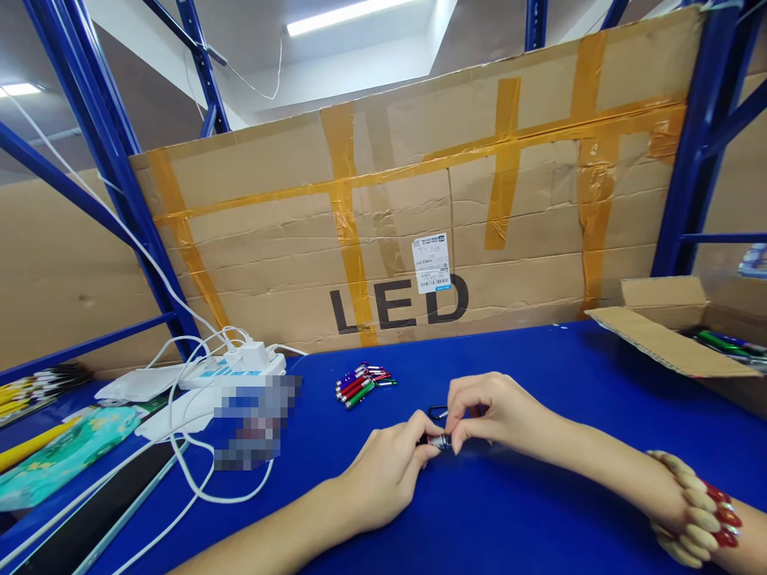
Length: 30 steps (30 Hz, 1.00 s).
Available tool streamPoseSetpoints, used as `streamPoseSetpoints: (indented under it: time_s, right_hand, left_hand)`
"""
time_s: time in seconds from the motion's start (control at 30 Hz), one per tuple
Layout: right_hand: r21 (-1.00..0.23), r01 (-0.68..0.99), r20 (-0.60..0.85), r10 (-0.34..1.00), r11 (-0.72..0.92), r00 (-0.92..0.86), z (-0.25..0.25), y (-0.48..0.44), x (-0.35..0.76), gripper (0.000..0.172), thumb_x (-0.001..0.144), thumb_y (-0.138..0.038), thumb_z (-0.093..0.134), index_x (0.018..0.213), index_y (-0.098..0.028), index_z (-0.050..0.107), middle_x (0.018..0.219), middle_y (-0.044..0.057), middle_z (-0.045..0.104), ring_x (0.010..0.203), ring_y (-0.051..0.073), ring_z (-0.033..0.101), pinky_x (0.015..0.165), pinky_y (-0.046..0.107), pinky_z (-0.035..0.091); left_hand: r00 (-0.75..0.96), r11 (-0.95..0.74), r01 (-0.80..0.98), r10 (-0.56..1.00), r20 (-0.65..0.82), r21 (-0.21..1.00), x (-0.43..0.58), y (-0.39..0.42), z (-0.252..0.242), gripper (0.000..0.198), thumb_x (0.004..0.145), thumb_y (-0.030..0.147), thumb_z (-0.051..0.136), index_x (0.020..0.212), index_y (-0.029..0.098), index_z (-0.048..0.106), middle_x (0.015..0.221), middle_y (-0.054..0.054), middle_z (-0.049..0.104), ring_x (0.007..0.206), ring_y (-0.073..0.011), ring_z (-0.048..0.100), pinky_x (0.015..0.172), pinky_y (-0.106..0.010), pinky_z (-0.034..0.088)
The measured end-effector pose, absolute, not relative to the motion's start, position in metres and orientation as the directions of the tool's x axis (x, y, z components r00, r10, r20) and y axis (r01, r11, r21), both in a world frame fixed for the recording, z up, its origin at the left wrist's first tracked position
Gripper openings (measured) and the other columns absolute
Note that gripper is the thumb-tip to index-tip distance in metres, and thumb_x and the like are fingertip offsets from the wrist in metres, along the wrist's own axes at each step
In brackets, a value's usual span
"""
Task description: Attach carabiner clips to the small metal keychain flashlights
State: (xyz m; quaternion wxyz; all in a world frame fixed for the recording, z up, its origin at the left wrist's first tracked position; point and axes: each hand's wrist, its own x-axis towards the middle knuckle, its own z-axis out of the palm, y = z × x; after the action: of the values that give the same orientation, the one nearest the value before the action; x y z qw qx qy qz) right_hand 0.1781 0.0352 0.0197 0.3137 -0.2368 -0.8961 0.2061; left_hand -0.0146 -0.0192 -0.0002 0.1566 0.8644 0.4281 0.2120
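Observation:
In front of me, my left hand (389,463) pinches a small black tube with a silver, marked band, which looks like a keychain flashlight (439,441). The thumb and index finger of my right hand (488,407) close on its right end. A black carabiner (438,412) shows just behind the right fingertips; whether it joins the flashlight is hidden. Farther back on the blue tabletop (509,511) lies a small pile of similar flashlights (363,385) in red, green, purple and blue, some with clips.
At the left, white cables (197,479) loop from a power strip (240,369) across a dark flat panel (101,511). A teal patterned pouch (72,451) lies beyond. An open cardboard box (665,339) with pen-like items stands right. A taped cardboard wall (269,263) closes the back.

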Motion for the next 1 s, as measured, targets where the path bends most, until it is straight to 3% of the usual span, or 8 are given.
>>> streamPoseSetpoints:
  time_s: [0.5, 0.67, 0.8, 1.0]
  right_hand:
    - [-0.752, 0.353, 0.324, 0.779, 0.556, -0.537, 0.014, 0.028, 0.170, 0.007, 0.061, -0.019, 0.070, 0.057, -0.015, 0.067, 0.061, -0.002, 0.058, 0.049, 0.007, 0.047, 0.045, 0.018, 0.034]
    - [-0.858, 0.358, 0.126, 0.826, 0.369, -0.549, 0.016, 0.027, 0.169, 0.018, 0.063, -0.030, 0.067, 0.060, -0.012, 0.064, 0.050, -0.003, 0.054, 0.036, 0.006, 0.043, 0.036, 0.018, 0.031]
    - [-0.891, 0.352, 0.047, 0.830, 0.286, -0.556, 0.016, 0.029, 0.171, 0.028, 0.058, -0.039, 0.072, 0.056, -0.012, 0.063, 0.041, -0.006, 0.045, 0.034, 0.004, 0.037, 0.035, 0.017, 0.027]
    - [-0.898, 0.387, -0.035, 0.841, 0.211, -0.540, 0.019, 0.027, 0.172, 0.033, 0.056, -0.045, 0.072, 0.056, -0.013, 0.064, 0.040, -0.006, 0.043, 0.036, 0.004, 0.035, 0.034, 0.016, 0.022]
  left_hand:
    - [0.536, -0.625, 0.652, 0.781, 0.322, 0.430, -0.014, -0.019, -0.004, 0.008, 0.087, 0.015, 0.033, 0.085, 0.022, 0.038, 0.091, -0.003, 0.062, 0.072, -0.0145, 0.058, 0.061, -0.022, 0.039]
    - [0.532, -0.641, 0.643, 0.767, 0.357, 0.419, -0.014, -0.018, -0.007, 0.008, 0.086, 0.015, 0.034, 0.083, 0.022, 0.036, 0.087, -0.003, 0.062, 0.068, -0.0139, 0.057, 0.059, -0.022, 0.039]
    - [0.539, -0.649, 0.638, 0.761, 0.361, 0.415, -0.014, -0.017, -0.008, 0.008, 0.086, 0.014, 0.033, 0.083, 0.021, 0.037, 0.090, -0.004, 0.062, 0.068, -0.0136, 0.058, 0.059, -0.021, 0.039]
    - [0.547, -0.653, 0.631, 0.757, 0.358, 0.417, -0.013, -0.018, -0.006, 0.010, 0.088, 0.016, 0.033, 0.088, 0.020, 0.041, 0.093, -0.005, 0.062, 0.069, -0.0134, 0.057, 0.061, -0.022, 0.041]
